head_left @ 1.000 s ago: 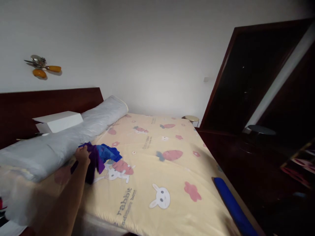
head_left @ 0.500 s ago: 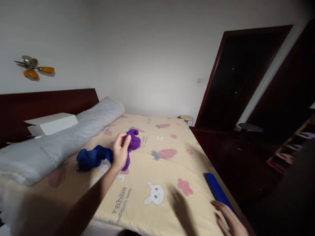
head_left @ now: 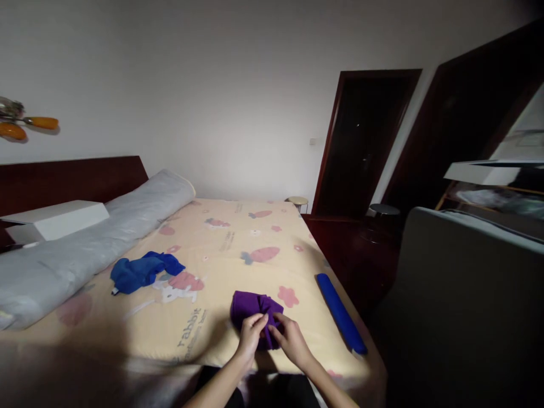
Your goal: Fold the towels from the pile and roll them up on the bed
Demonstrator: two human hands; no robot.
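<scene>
A crumpled purple cloth (head_left: 247,303) lies near the bed's front edge, under both of my hands. My left hand (head_left: 252,334) pinches it between thumb and fingers on its near side. Close beside, my right hand (head_left: 288,335) has its fingers closed on the same cloth, to the right. The fabric is bunched into folds where the fingertips meet, and part of it is hidden by them. A crumpled blue cloth (head_left: 142,271) rests further left on the bed. On the bed's right side is a long, narrow blue bundle (head_left: 340,314), apart from my hands.
The bed (head_left: 229,272) wears a yellow sheet with rabbits and carrots. A long grey roll (head_left: 127,218) and a white box (head_left: 63,221) sit by the headboard (head_left: 72,177). Two stools stand beyond the bed. A grey panel (head_left: 459,283) rises at right.
The purple cloth has come from the middle of the bed to its front edge. My right hand has left the blue bundle and joined my left on the purple cloth. The view has turned right.
</scene>
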